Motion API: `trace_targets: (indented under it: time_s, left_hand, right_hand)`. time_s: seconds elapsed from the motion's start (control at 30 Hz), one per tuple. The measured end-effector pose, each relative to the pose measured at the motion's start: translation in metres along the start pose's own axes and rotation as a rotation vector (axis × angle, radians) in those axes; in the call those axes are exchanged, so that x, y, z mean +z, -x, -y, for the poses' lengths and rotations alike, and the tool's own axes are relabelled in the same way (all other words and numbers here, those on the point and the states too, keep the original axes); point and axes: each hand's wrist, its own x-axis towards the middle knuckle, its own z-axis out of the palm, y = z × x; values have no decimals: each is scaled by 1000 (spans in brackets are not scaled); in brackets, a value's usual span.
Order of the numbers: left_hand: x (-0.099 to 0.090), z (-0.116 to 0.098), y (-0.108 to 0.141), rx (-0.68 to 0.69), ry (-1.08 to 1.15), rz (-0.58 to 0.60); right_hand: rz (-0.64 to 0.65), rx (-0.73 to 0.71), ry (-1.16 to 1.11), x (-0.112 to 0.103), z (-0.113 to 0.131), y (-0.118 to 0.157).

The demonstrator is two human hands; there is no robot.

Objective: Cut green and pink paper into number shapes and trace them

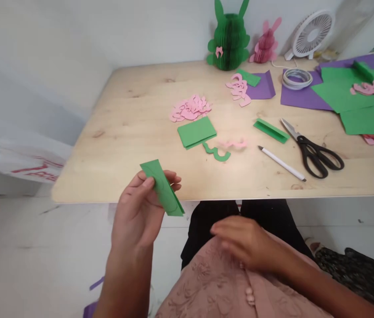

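Note:
My left hand (pixel 143 198) pinches a folded strip of green paper (pixel 163 187) between thumb and fingers, just off the table's front edge. Curved pencil outlines show on the strip's face. Over my lap, my right hand (pixel 240 240) is smeared by motion, and its fingers cannot be made out clearly. On the table ahead lie a folded green paper piece (pixel 196 131), a wavy green cutout (pixel 216 152) and a thin pink cutout (pixel 235 144). To the right are scissors (pixel 313 150) with black handles, a white pen (pixel 281 163) and a narrow folded green strip (pixel 271 130).
Behind, pink cutouts (pixel 192 108) form a pile. A green honeycomb paper bunny (pixel 229 42), a smaller pink one (pixel 265 44) and a white fan (pixel 313 34) stand by the wall. Tape rolls (pixel 297 78) rest on purple paper beside green sheets (pixel 369 115). The wooden table (pixel 107 132) ends before my lap.

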Motion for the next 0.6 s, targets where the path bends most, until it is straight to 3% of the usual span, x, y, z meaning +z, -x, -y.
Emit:
trace_targets:
  time_s: [0.03,0.07,0.17,0.3,0.5,0.6]
  left_hand:
    - [-1,0,1,-7,3,-1]
    - [-2,0,3,-21,7,1]
    - [-3,2,7,-63,12,13]
    - [-1,2,8,-58,-4,8]
    - [9,10,-7,-174,-38,100]
    - [17,15,-15,-215,-67,165]
  right_hand:
    - [-59,167,-168,4,-10,1]
    - [-74,213,-219,8,-21,0]
    - [-108,247,-278,22,-52,-7]
    - [-387,346,-240,29,-63,-3]
    - [-531,392,-144,-3,-57,45]
    - [-780,473,-30,-30,-67,89]
